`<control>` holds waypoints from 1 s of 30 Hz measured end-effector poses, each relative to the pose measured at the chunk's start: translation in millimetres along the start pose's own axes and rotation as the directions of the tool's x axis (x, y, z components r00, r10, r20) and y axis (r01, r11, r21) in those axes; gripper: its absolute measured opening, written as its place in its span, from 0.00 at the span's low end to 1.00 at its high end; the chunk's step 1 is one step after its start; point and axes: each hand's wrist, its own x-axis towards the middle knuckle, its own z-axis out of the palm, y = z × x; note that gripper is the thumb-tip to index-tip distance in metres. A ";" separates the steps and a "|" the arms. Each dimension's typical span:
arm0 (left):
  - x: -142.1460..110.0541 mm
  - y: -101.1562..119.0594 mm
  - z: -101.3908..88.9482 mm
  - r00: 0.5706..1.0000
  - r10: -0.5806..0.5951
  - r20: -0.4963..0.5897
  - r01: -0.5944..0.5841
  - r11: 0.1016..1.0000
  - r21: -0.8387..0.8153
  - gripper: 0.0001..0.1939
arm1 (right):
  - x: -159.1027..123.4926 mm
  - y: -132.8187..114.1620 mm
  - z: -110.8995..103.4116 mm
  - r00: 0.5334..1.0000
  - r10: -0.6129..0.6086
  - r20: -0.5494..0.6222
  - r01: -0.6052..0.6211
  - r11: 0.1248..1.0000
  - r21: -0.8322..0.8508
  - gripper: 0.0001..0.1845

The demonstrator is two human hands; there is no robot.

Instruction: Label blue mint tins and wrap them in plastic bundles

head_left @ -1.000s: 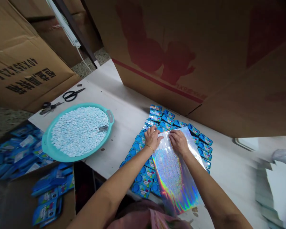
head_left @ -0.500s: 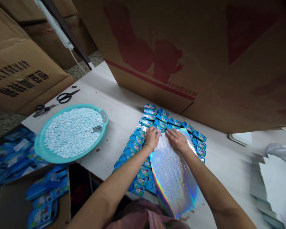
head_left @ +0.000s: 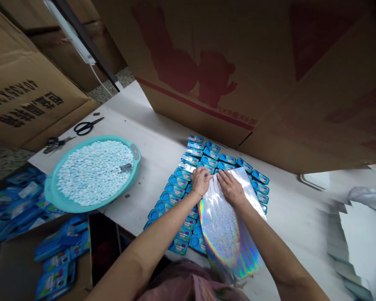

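Observation:
A shiny holographic sheet [head_left: 221,234] with pale strips near its upper edge lies over rows of small blue tins [head_left: 174,190]. My left hand [head_left: 200,182] is closed in a pinch at the sheet's upper left edge; its fingertips partly hide what they grip. Flat across the upper part of the sheet rests my right hand [head_left: 232,188], fingers stretched out, close beside the left. Some tins in the left column carry shiny strips on top; others show round blue lids and printed labels. The sheet and my forearms cover part of the rows.
Left of the tins stands a turquoise basin [head_left: 136,161] full of pale blue pellets with a small scoop [head_left: 125,168]. Scissors [head_left: 87,126] lie behind it. A large carton [head_left: 181,54] walls the table's back. Blue packs [head_left: 54,278] fill boxes at lower left; white card [head_left: 363,242] sits right.
The holographic sheet has turned slightly, its upper right corner now farther right, and its rainbow sheen has shifted. Both hands stay at its upper edge. The view has moved a little.

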 end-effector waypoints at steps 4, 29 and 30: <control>-1.3 -2.7 3.9 1.000 0.006 -0.002 -0.006 0.997 0.082 0.06 | -1.0 -4.6 -11.0 0.996 0.063 -0.061 -0.061 0.998 0.034 0.15; -51.3 -68.1 -98.2 0.877 -0.385 0.287 0.427 0.352 -0.833 0.17 | 56.1 -136.0 -19.3 0.659 0.625 0.417 -0.561 0.040 0.827 0.13; -48.1 -74.9 -99.6 0.892 -0.381 0.244 0.397 0.401 -0.826 0.16 | 60.9 -140.4 -13.7 0.659 0.642 0.392 -0.566 0.080 0.820 0.13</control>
